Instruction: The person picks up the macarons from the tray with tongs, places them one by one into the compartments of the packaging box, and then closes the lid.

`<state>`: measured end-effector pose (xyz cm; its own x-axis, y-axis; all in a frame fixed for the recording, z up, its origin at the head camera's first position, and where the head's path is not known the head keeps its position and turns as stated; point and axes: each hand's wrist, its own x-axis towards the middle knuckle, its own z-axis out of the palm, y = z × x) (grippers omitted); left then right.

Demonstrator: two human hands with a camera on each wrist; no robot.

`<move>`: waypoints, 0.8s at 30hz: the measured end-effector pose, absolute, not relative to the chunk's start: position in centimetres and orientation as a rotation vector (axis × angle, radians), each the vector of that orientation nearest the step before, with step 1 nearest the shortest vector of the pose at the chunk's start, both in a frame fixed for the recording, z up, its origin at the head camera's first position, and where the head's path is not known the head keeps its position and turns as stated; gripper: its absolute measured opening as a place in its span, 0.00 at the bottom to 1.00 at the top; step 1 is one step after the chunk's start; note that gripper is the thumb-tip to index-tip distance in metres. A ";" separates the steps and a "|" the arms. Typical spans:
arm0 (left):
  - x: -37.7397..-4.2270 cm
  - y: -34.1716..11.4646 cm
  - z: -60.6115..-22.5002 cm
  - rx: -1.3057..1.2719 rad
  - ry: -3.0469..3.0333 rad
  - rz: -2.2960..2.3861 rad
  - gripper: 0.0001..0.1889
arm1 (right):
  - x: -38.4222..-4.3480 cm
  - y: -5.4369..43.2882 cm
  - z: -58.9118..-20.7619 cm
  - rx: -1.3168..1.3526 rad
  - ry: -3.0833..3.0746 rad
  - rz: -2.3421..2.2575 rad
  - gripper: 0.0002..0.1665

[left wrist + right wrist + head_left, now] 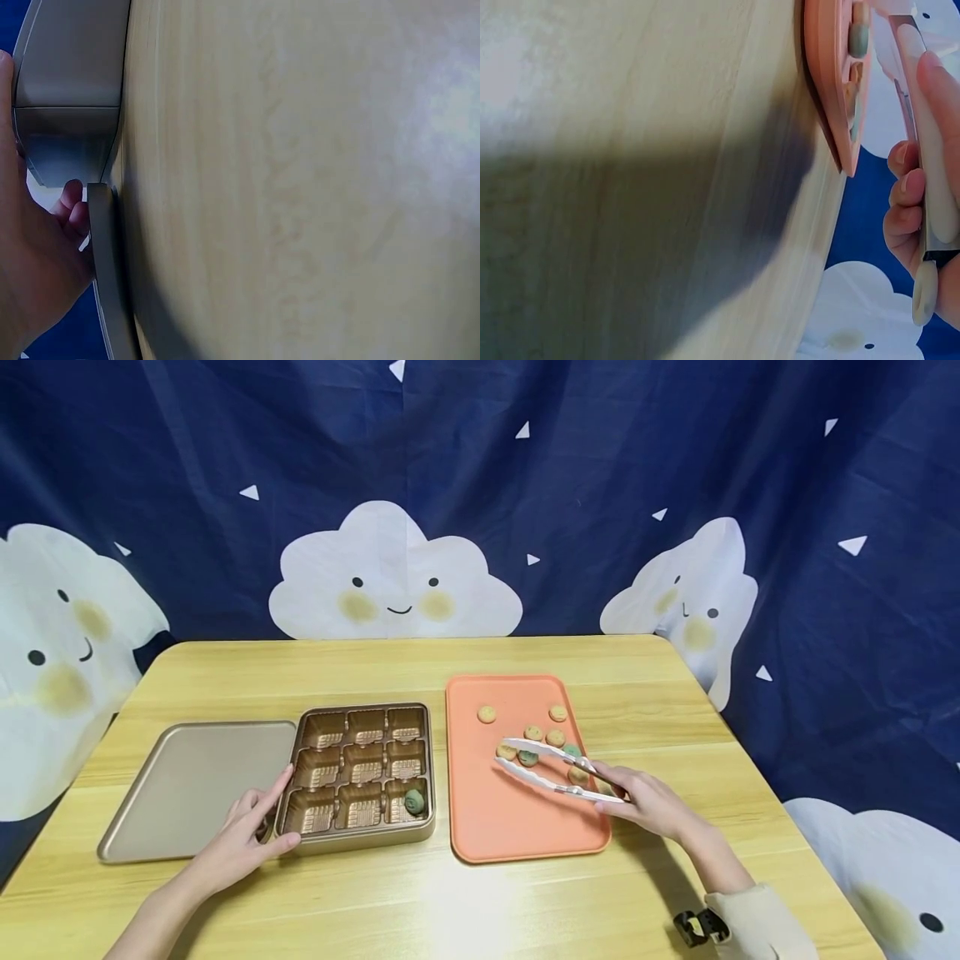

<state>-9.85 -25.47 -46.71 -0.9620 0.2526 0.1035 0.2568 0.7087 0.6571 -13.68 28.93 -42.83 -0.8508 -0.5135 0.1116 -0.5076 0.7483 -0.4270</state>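
Left hand point(243, 835): thumb and forefinger straight, spread wide, at the left edge of a brown tin point(367, 837); gripping nothing. One green cookie point(414, 802) sits in the tin's near-right compartment. Right hand point(645, 800): fingers wrapped round the tongs point(536, 747), whose tips stand apart above the peach tray point(487, 818). Another green cookie point(528, 757) shows between the tips (contact: cannot tell). Tan flat tray point(210, 785) left of tin. Two pale cookies point(487, 715) near peach tray's far end. Beyond: navy curtain point(570, 485), smiling clouds.
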 end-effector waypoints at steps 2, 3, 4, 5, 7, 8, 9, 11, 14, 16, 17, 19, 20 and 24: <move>-9.9 -25.5 -46.7 -0.433 -2.901 -1.122 0.48 | -13.7 29.0 -42.8 -0.849 2.931 -0.704 0.34; -9.9 -25.5 -46.7 -0.434 -2.900 -1.124 0.48 | -13.8 29.0 -42.8 -0.849 2.932 -0.696 0.34; -9.9 -25.5 -46.7 -0.434 -2.901 -1.127 0.48 | -13.8 29.0 -42.8 -0.845 2.934 -0.692 0.34; -9.9 -25.5 -46.7 -0.435 -2.901 -1.128 0.48 | -13.8 29.0 -42.7 -0.842 2.932 -0.686 0.34; -9.9 -25.5 -46.7 -0.433 -2.902 -1.123 0.48 | -13.9 29.0 -42.6 -0.828 2.935 -0.674 0.35; -9.9 -25.5 -46.7 -0.434 -2.901 -1.122 0.48 | -14.0 29.0 -42.6 -0.821 2.934 -0.666 0.35; -9.9 -25.5 -46.7 -0.436 -2.901 -1.122 0.48 | -14.0 29.0 -42.6 -0.818 2.932 -0.656 0.35; -9.9 -25.5 -46.8 -0.437 -2.898 -1.122 0.48 | -14.1 29.0 -42.4 -0.817 2.925 -0.641 0.35; -9.9 -25.5 -46.8 -0.440 -2.891 -1.124 0.49 | -14.2 28.9 -42.2 -0.823 2.911 -0.629 0.35; -9.9 -25.5 -46.8 -0.441 -2.889 -1.126 0.49 | -14.2 28.9 -42.0 -0.826 2.902 -0.632 0.36; -9.9 -25.5 -46.8 -0.442 -2.888 -1.126 0.49 | -14.2 28.9 -42.0 -0.824 2.900 -0.632 0.36; -9.9 -25.5 -46.8 -0.443 -2.890 -1.127 0.49 | -14.3 28.9 -41.9 -0.822 2.903 -0.631 0.36; -9.9 -25.5 -46.8 -0.443 -2.891 -1.129 0.49 | -14.3 28.9 -41.9 -0.818 2.904 -0.631 0.36; -9.9 -25.4 -46.7 -0.439 -2.894 -1.125 0.49 | -14.4 29.0 -41.8 -0.808 2.906 -0.621 0.36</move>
